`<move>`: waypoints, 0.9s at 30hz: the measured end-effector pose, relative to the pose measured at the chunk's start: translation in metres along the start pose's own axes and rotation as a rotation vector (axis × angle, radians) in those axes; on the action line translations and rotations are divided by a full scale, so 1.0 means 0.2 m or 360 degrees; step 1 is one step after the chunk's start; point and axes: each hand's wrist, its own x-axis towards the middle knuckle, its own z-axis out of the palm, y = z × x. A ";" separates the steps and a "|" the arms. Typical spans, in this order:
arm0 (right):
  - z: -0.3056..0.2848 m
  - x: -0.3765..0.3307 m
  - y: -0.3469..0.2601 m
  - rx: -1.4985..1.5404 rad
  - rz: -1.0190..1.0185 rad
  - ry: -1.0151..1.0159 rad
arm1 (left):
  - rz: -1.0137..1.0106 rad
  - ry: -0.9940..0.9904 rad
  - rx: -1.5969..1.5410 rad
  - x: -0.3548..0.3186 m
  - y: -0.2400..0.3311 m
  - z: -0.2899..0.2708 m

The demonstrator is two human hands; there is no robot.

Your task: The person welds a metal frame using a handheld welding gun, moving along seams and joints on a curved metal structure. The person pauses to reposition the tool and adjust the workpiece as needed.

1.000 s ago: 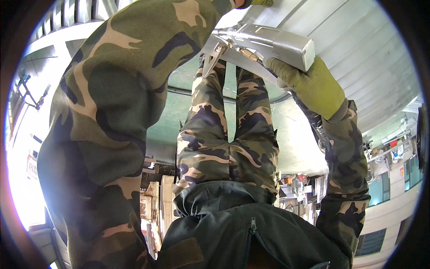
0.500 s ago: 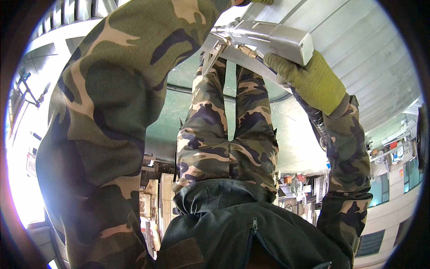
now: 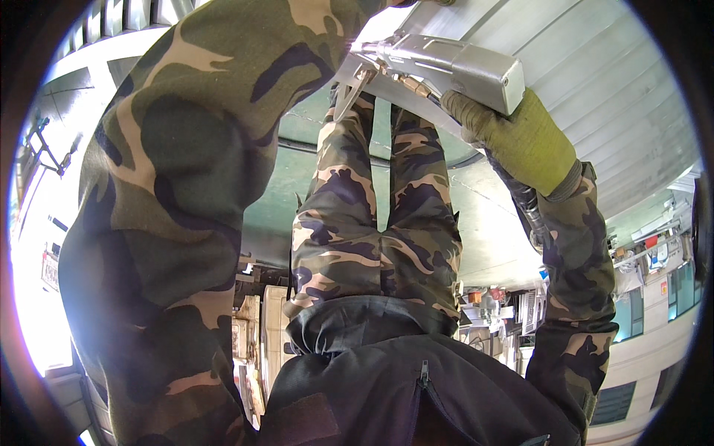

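My right hand (image 3: 524, 145), in a yellow-green work glove, is closed around a grey gun-shaped tool (image 3: 457, 67) with a boxy rear end. Brass fittings (image 3: 413, 85) and a dark hose run from its underside toward my right forearm. The tool's front end points left, toward my left sleeve, and a small bracket-like loop (image 3: 348, 100) hangs below it. A faint violet glint shows near that front end. Only a sliver of my gloved left hand (image 3: 440, 2) shows at the top edge, past my camouflage sleeve; its fingers are mostly cut off.
A large ribbed silver metal surface (image 3: 595, 97) stretches behind the tool and to the right. My legs (image 3: 379, 193) stand on a green floor (image 3: 297, 123), with a dark line across it. Shelves with cluttered goods (image 3: 494, 312) and a pale building wall (image 3: 647, 327) appear lower down.
My right hand and the tool have shifted very slightly right and down. A violet glint shows near the tool's front end now. My left arm looks nearly unmoved.
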 end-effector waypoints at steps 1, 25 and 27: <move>0.00 0.00 -0.02 0.0151 0.0116 0.0004 | -0.0015 -0.0023 -0.0030 0.00 0.00 0.00; -0.04 -0.09 -0.04 0.0210 0.0383 0.0000 | 0.0154 0.0111 0.0454 0.01 -0.02 0.04; -0.05 -0.10 -0.05 0.0223 0.0451 -0.0018 | 0.0116 0.0031 0.0392 0.01 -0.01 0.02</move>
